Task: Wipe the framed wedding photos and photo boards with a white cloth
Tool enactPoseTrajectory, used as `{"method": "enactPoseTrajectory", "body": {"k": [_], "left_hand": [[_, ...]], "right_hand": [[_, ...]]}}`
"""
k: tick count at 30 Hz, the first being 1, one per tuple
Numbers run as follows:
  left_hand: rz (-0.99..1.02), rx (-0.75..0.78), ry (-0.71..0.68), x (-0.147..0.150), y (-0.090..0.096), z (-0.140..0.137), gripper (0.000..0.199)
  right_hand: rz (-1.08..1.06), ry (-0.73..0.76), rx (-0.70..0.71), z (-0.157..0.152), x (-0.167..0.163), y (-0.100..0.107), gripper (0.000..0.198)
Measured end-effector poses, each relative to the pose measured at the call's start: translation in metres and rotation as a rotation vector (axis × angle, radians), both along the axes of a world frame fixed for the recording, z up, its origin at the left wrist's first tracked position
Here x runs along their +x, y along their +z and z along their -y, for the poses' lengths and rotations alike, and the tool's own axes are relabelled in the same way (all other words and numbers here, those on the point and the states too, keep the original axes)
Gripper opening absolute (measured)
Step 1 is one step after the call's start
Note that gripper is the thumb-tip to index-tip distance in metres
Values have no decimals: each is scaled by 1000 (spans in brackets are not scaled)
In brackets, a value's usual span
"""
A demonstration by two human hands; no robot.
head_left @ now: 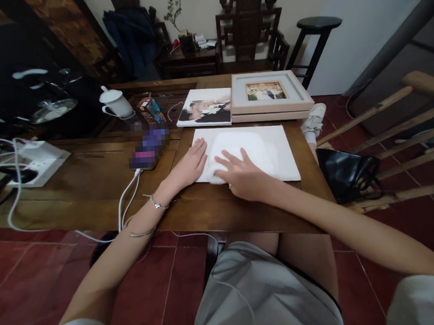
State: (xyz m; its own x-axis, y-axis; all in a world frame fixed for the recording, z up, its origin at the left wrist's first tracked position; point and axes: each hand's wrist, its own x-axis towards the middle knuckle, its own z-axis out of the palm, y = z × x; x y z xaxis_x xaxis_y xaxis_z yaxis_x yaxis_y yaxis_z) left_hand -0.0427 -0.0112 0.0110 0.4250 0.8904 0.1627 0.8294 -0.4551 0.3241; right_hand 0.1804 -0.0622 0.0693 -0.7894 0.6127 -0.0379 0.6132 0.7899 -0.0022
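A flat white panel [291, 165] lies on the wooden table in front of me. Spread over its middle is a fluffy white cloth [243, 143]. My right hand [242, 175] rests on the cloth's near part, fingers spread and pressed down flat. On the panel's left edge lies my left hand [193, 161], its fingers stretched out and flat, beside the cloth. The underside of the cloth is hidden.
Behind the panel lie a photo print panel [214, 114] and stacked picture frames [294, 101]. To the left are a charging phone [148, 149], a small box [150, 110], a lidded white cup [116, 104] and a power strip [42, 166]. A wooden chair [368, 116] stands at the right.
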Motion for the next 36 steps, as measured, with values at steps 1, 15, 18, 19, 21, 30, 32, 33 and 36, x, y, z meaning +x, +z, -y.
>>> {"method": "enactPoseTrajectory", "body": {"k": [1,15,18,19,21,30,32,33,36], "left_hand": [[2,-1,-4,0,0,0,60],[47,-4,-27,-1,0,-1,58],[43,-10,-33,-3,-2,-2,61],[42,-14,-30,-3,-2,-2,61],[43,-21,-20,-2,0,-1,60],[34,-16,-30,-2,2,1,59],[36,-10,-30,-3,1,1,58],[36,-5,-31,-3,1,1,58],[29,-2,-34,-1,2,0,57]], "right_hand": [[3,-24,-9,-11,-3,0,56],[-10,-90,45,-55,-21,-6,61],[34,-53,35,-30,-18,-7,57],[33,-39,47,-21,-17,-7,55],[11,3,89,-3,-13,-6,50],[-26,158,5,52,-2,-2,41],[-50,162,-32,51,1,0,41],[-62,160,-51,48,2,2,42],[-92,114,-78,29,4,6,47]]}}
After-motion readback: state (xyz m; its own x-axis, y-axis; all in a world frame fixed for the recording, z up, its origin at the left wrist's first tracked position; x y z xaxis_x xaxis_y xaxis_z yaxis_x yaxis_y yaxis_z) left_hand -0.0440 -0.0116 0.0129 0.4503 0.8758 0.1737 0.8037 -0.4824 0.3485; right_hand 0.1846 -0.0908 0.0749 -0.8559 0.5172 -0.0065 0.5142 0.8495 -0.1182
